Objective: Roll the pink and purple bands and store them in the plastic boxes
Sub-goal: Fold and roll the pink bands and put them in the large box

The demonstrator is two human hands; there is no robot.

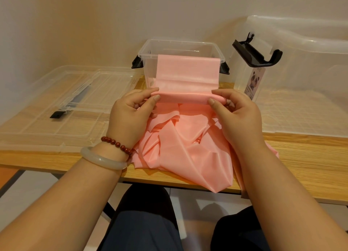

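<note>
Two boxes: small clear box (147, 69) sits back-middle on the table (301, 152), black latches (137, 63) hanging at both ends; big clear box (305, 62) stands just to its right, one black latch (258, 52) flipped up, panda sticker (254, 81) on the wall facing the small box
What's in the small one: pink band (188, 71) is draped over its front rim and runs down the front wall; can't tell whether the far end dips inside
Lid: clear lid (66, 100) lies flat on the left side of the table, with a black clip at its near edge
Band: the near part is wound into a thin roll (183, 96) held up just in front of the small box; the rest is a crumpled heap on the table, spilling over the near edge
Left hand (130, 115): thumb and fingers pinch the left end of the roll; red bead bracelet (116, 143) and pale bangle (101, 158) on that wrist
Right hand (239, 116): pinches the right end the same way, fingers curled round it
Surface: light wood-grain top
Room: plain cream wall (94, 24) right behind the boxes; dark trousers show below the table edge
</note>
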